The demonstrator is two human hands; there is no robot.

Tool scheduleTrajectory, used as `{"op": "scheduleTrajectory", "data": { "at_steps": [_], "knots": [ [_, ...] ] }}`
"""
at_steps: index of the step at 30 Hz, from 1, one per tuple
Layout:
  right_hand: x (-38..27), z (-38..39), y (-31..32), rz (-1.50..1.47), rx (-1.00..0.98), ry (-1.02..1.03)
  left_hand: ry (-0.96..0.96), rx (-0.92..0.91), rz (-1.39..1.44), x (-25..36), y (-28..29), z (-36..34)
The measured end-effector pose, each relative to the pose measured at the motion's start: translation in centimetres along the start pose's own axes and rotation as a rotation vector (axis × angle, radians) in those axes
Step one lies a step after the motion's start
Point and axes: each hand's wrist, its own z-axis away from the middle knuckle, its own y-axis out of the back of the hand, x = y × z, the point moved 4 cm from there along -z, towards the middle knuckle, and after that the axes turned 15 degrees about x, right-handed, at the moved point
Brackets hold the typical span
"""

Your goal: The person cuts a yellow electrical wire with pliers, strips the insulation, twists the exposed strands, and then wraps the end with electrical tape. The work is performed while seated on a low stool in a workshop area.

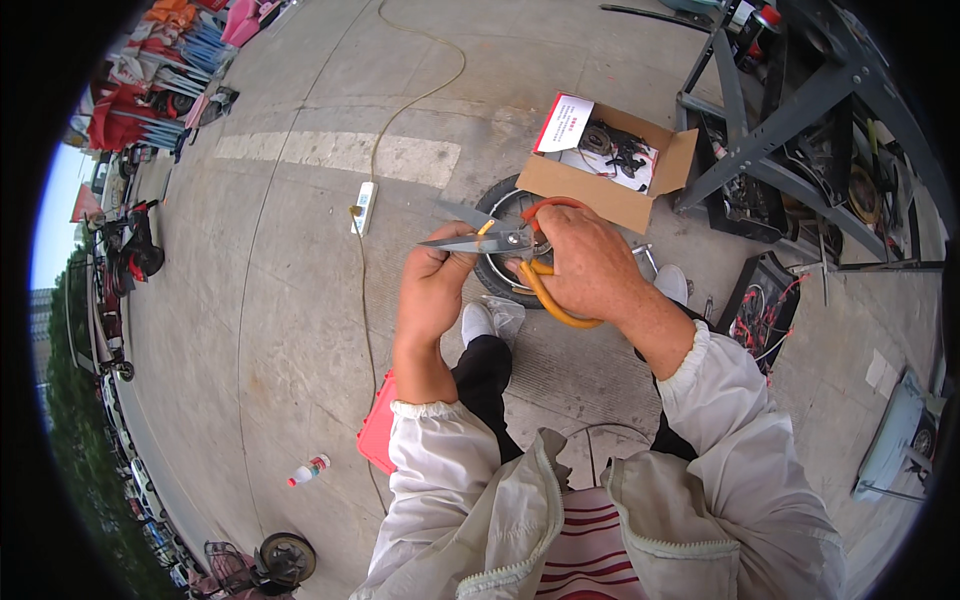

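Note:
My right hand (590, 265) grips large metal scissors (455, 243) with red and yellow handles, their blades apart and pointing left. My left hand (428, 300) is closed, pinching a thin yellow piece (485, 228), perhaps wire or tubing, that lies between the blades; its lower end is hidden by the fingers and the near blade. Beneath both hands a black tire with its wheel (497, 275) lies on the concrete, beside a crumpled clear plastic bag (505, 312).
An open cardboard box (545, 180) with parts, a grey metal frame (750, 170) and a black tray of wires (745, 310) are right. A white power strip (365, 205), yellow cord, red case (375, 430) and bottle (308, 470) are left. Parked scooters (140, 250) line the left edge.

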Motion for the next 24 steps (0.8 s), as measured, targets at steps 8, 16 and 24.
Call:
{"op": "scheduleTrajectory", "data": {
  "at_steps": [8,16,24],
  "knots": [
    [1.0,0.1,-0.5,-0.103,0.035,-0.191,-0.251,0.161,-0.332,0.1,-1.9,0.3],
    [2.7,0.4,-2.0,-0.381,-0.259,-0.225,-0.141,0.282,-0.263,1.0,-2.6,0.6],
    [2.1,0.5,-1.2,-0.584,-0.268,-0.235,-0.123,0.297,-0.199,2.1,-3.0,1.0]
  ]
}}
